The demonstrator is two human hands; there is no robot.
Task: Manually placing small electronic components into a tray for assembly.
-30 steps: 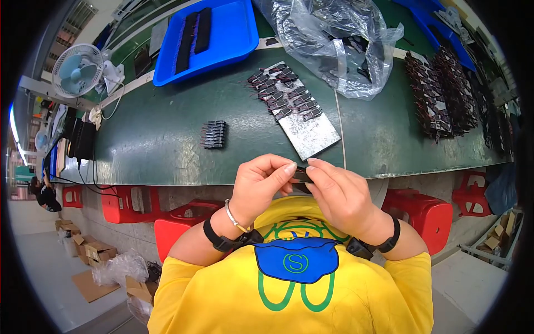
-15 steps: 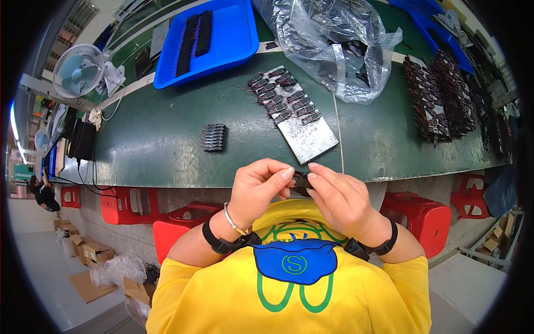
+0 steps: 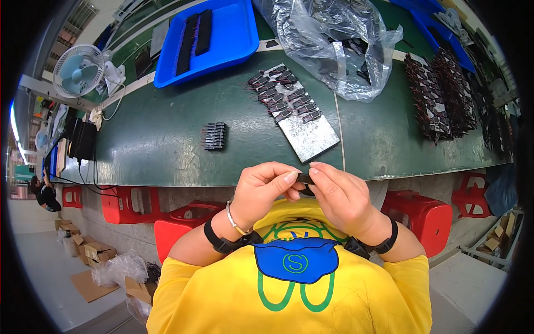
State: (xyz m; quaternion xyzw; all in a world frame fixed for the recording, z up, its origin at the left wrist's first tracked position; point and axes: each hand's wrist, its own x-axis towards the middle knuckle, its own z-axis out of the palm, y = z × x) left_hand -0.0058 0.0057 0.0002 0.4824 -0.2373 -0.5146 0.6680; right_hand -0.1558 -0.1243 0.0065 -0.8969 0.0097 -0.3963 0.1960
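Between my fingertips, close to the front edge of the green table [image 3: 167, 161], is a small black part [image 3: 303, 178], mostly covered by the fingers. My left hand [image 3: 266, 186] pinches its left side, and my right hand [image 3: 339, 192] grips it from the right with thumb and fingers. Just beyond my hands lies a silver metal plate [image 3: 311, 138], bare at its near end. Several small black parts with thin reddish wires [image 3: 283, 97] sit in two rows on its far portion. Left of the plate, a neat stack of similar black parts [image 3: 214, 136] rests on the table.
A blue tray [image 3: 233, 50] at the back left holds long black strips [image 3: 203, 33]. Beside it lies a clear plastic bag [image 3: 311, 42] with black parts inside. Rows of wired parts [image 3: 428, 100] fill the right side. Red stools [image 3: 417, 214] stand below the table edge.
My fingers have shifted slightly around the small black part, which now sits more level between both hands. The plate, stack and tray stay where they were.
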